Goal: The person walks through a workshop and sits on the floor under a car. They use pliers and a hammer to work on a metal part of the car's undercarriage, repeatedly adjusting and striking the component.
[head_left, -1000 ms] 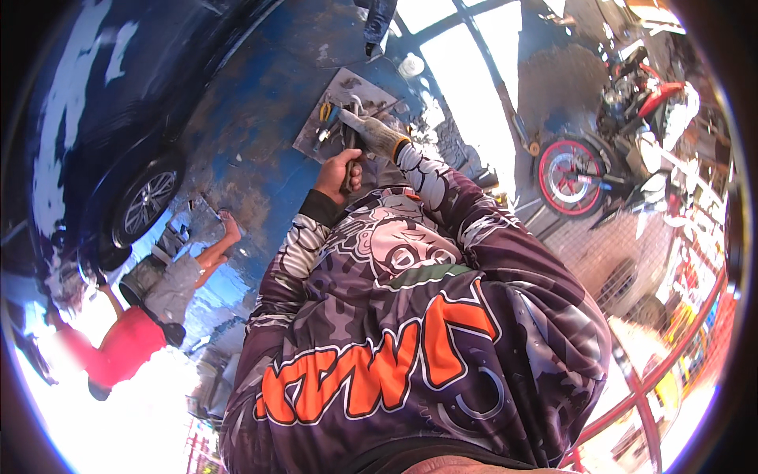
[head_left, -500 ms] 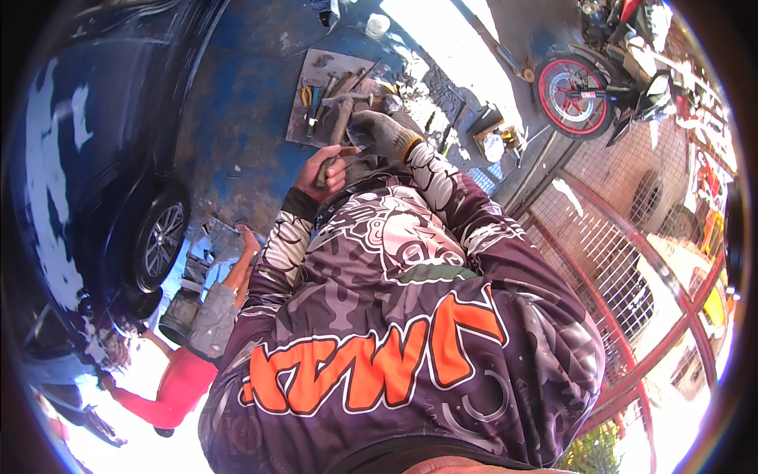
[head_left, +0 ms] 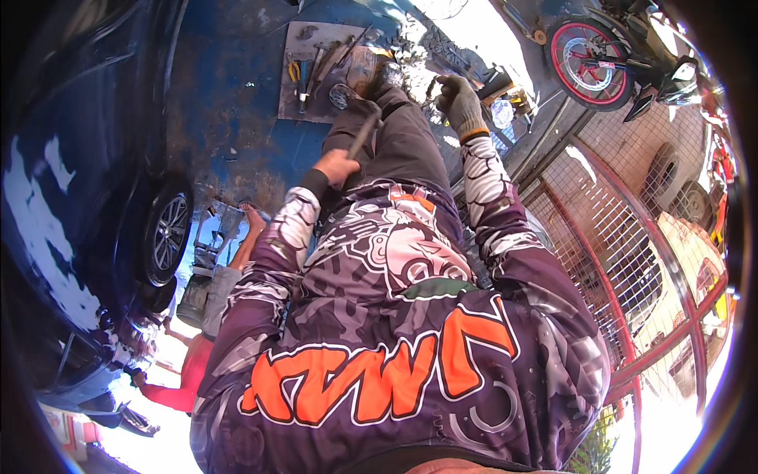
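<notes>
My left hand (head_left: pixel 338 167) is bare and closed around the handle of a hammer (head_left: pixel 365 136). The hammer slants up and to the right over my dark trousers, its head beyond my knees. Off to the right, my right hand (head_left: pixel 459 104) wears a grey knit glove with an orange cuff. Its fingers are curled, with a small dark thing at their tips that I cannot make out. Ahead of my left hand lies a flat grey board (head_left: pixel 316 35). On it rest yellow-handled pliers (head_left: pixel 294 71), a blue-handled tool (head_left: pixel 303 96) and several other tools.
A dark car (head_left: pixel 79 174) with its wheel (head_left: pixel 170 233) stands to the left. A person in a red top (head_left: pixel 193 371) is beside it. A motorcycle wheel (head_left: pixel 588 65) with a red rim is at the far right. Red-framed mesh (head_left: pixel 608 221) runs along the right.
My gloved right hand has moved away from the hammer to the right, its fingers now curled. My left hand still grips the hammer, which has tilted to the right. My view has shifted slightly.
</notes>
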Available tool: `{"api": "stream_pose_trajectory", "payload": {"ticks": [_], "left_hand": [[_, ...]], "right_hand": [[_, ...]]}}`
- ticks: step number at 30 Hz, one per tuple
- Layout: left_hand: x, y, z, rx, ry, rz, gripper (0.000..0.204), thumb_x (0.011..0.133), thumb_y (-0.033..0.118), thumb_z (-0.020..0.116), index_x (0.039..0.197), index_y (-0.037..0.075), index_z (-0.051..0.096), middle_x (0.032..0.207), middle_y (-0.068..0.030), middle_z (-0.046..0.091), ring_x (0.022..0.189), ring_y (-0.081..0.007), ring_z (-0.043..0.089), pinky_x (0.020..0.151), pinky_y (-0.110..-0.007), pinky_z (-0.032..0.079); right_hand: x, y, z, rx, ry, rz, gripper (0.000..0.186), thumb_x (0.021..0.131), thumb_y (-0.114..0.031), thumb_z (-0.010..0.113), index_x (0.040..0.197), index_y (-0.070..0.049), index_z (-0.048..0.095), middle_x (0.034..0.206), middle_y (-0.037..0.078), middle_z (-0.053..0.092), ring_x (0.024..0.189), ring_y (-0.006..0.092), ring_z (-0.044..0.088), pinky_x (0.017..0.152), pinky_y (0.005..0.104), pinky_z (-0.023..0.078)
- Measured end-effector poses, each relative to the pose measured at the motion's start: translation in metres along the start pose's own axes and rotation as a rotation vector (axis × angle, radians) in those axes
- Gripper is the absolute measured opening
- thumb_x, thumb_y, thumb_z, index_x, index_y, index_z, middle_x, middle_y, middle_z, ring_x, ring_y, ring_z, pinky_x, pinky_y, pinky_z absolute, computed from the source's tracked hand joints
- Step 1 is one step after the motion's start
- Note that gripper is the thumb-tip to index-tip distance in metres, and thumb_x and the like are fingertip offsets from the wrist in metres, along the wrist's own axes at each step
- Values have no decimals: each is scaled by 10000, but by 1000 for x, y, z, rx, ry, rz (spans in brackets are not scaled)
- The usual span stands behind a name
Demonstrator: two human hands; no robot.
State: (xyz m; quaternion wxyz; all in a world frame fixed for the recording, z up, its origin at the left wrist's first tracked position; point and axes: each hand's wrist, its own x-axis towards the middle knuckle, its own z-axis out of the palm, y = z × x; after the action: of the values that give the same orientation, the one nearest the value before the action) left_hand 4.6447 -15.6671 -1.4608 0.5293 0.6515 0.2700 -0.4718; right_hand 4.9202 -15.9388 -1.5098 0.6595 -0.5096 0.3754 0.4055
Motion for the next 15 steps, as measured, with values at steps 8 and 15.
{"api": "stream_pose_trajectory", "payload": {"ticks": [8, 15], "left_hand": [[38, 83, 47, 238, 99, -87, 344, 840, 270, 649, 1093, 42, 696, 1088, -287, 732, 1080, -475, 677, 935, -550, 515], [-30, 135, 34, -44, 326, -195, 284, 914, 248, 622, 1089, 33, 683, 1024, -282, 733, 1047, -479, 689, 904, -523, 531]], "right_hand": [[-12, -21, -38, -1399, -391, -209, 320, 1031, -374, 635, 1126, -100, 772, 937, 191, 760, 899, 303, 753, 814, 397, 581], [-47, -18, -31, -1082, -595, -225, 317, 1006, -298, 671, 1176, -45, 756, 968, 194, 758, 894, 358, 726, 813, 409, 551]]}}
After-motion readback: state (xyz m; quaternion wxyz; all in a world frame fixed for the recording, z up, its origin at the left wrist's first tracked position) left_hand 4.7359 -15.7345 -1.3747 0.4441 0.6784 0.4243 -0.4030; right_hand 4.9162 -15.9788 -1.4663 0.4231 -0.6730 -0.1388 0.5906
